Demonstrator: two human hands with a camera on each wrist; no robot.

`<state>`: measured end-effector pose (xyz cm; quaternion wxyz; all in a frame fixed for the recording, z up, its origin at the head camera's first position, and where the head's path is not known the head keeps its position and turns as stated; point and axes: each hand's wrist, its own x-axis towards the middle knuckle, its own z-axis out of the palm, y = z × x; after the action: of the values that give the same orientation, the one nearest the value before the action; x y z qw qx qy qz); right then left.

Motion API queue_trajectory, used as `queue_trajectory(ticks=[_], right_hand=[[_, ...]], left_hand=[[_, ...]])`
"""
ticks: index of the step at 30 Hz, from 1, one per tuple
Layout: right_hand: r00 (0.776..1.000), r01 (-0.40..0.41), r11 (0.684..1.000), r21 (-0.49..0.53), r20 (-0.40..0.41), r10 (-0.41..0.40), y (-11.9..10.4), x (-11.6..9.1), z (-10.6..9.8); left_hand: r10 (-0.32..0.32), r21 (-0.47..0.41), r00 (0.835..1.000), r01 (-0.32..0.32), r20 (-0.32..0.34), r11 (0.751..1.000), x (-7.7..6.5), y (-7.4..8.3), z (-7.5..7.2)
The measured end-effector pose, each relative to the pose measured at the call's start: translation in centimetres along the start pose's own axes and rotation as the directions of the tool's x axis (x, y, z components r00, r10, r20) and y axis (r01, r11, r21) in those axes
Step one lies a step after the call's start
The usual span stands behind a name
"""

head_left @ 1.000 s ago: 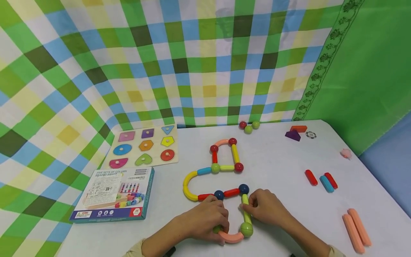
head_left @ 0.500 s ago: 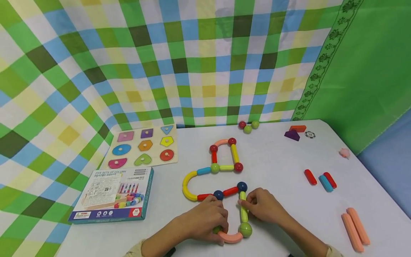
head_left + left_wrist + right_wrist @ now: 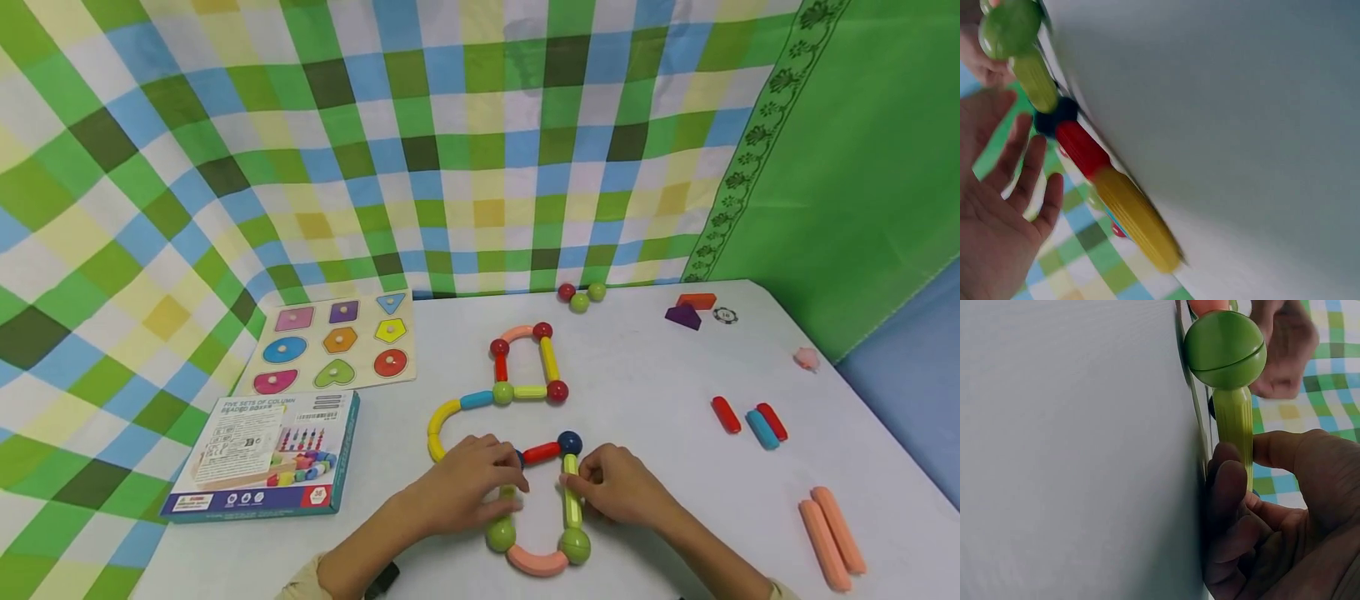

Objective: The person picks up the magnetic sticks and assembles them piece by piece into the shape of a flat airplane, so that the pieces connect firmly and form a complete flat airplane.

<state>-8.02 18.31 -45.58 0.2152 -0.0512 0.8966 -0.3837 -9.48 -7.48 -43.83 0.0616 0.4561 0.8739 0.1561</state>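
My right hand (image 3: 622,483) pinches a yellow-green rod (image 3: 1235,422) between thumb and fingers. That rod runs from a dark blue ball (image 3: 570,442) down to a green ball (image 3: 575,546). A curved pink rod (image 3: 537,562) links this ball to a second green ball (image 3: 501,534) on the left. Over the left-side yellow-green rod (image 3: 1035,81) hovers my left hand (image 3: 468,487), its fingers spread and holding nothing. It partly hides that rod, another dark blue ball (image 3: 1055,117) and a red rod (image 3: 1082,150) in the head view.
A curved yellow piece (image 3: 442,425) and a blue rod (image 3: 476,401) lead to an upper loop with red balls (image 3: 557,391). Left stand a box (image 3: 262,454) and a shape puzzle board (image 3: 367,360). Pink rods (image 3: 832,539) and short red and blue rods (image 3: 762,429) lie right.
My left hand has let go of the lower-left green ball and moved up and left, uncovering it. The loop's bottom has shifted slightly toward me. My right hand still pinches its rod.
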Motion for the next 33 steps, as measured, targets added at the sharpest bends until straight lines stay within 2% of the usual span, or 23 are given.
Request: queue_trajectory(ticks=[4, 8, 15, 23, 27, 33], right_hand=[[1.0, 0.021, 1.0, 0.001, 0.003, -0.021, 0.2, -0.2, 0.1], [1.0, 0.021, 1.0, -0.016, -0.002, -0.021, 0.3, -0.1, 0.2], [1.0, 0.017, 0.995, -0.102, -0.021, -0.019, 0.2, -0.1, 0.2], [0.997, 0.069, 0.976, -0.209, 0.0, -0.071, 0.2, -0.5, 0.4], [0.997, 0.071, 0.982, -0.175, -0.008, -0.074, 0.4, -0.5, 0.4], [0.999, 0.032, 0.996, -0.079, -0.014, -0.034, 0.6, -0.9, 0.1]], left_hand=[[-0.141, 0.057, 0.986, 0.146, -0.089, 0.988, -0.3, -1.4, 0.1], [-0.204, 0.115, 0.974, 0.215, -0.101, 0.97, -0.5, -2.2, 0.2], [-0.247, 0.117, 0.968, 0.25, -0.042, 0.961, -0.3, -2.2, -0.1], [-0.255, 0.122, 0.966, 0.259, -0.052, 0.958, -0.3, -2.0, 0.1], [-0.25, 0.124, 0.966, 0.256, -0.062, 0.959, -0.3, -2.1, 0.3], [-0.264, 0.135, 0.963, 0.268, -0.045, 0.954, -0.2, -2.1, 0.1]])
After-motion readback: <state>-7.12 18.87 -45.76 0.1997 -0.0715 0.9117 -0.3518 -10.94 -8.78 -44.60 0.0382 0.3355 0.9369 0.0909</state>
